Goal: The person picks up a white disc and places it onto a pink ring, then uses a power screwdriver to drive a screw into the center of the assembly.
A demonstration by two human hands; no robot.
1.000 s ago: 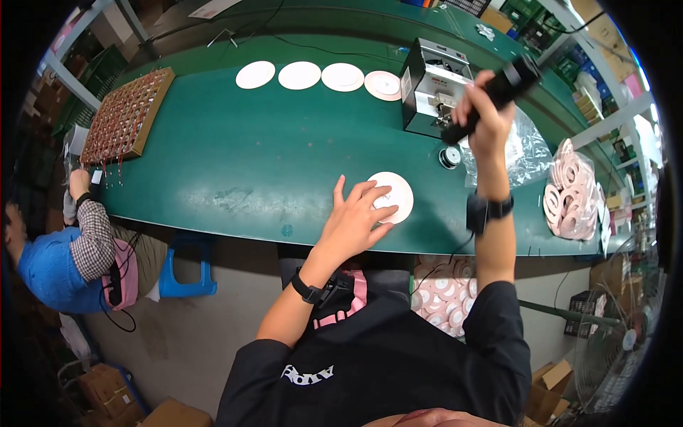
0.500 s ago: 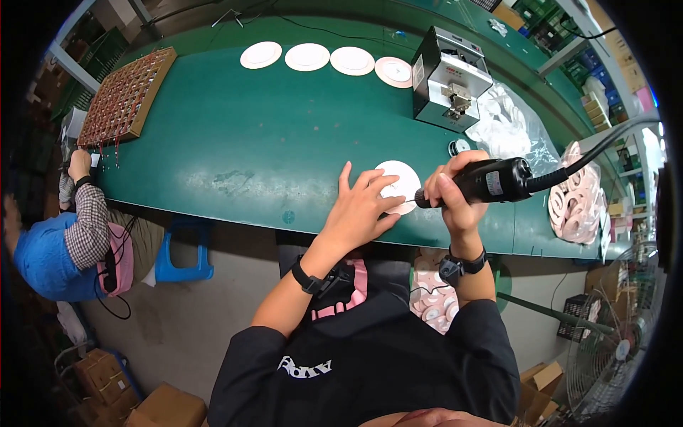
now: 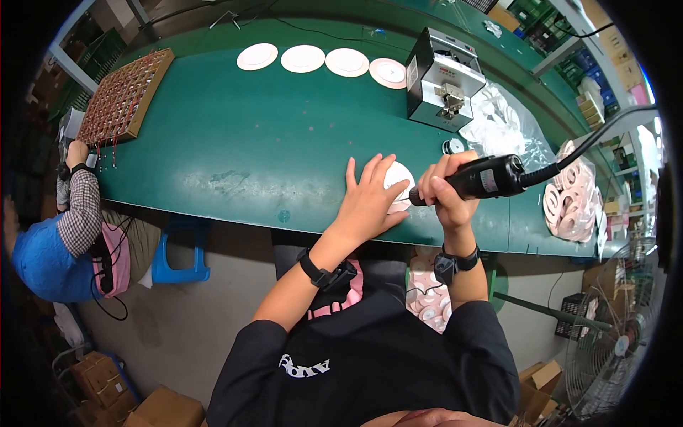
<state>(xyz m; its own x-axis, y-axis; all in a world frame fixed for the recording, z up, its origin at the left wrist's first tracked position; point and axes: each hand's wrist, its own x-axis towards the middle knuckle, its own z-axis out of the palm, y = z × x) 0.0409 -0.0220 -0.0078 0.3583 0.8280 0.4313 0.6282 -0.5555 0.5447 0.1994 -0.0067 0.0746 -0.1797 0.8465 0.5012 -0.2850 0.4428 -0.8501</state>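
Note:
A white round disc (image 3: 403, 173) lies on the green workbench (image 3: 213, 153) near its front edge. My left hand (image 3: 366, 201) rests over the disc's left part with its fingers stretched and spread. My right hand (image 3: 449, 192) is wrapped round a black electric screwdriver (image 3: 491, 178), held nearly level with its tip toward the left. The tip reaches over the disc beside my left thumb; whether it touches a screw is too small to tell. A thick black cord runs from the tool's rear to the upper right.
Several round discs, one with a pinkish face (image 3: 389, 72), line the bench's far side beside a black-and-silver machine (image 3: 448, 82). Bags of white parts (image 3: 496, 128) and pink rings (image 3: 571, 192) lie right. A tray (image 3: 128, 96) and a co-worker (image 3: 53, 245) are at the left.
My left hand has shifted over the disc, with its fingers pointing more toward the far side. The screwdriver and my right hand remain almost in place. The whole view has moved slightly.

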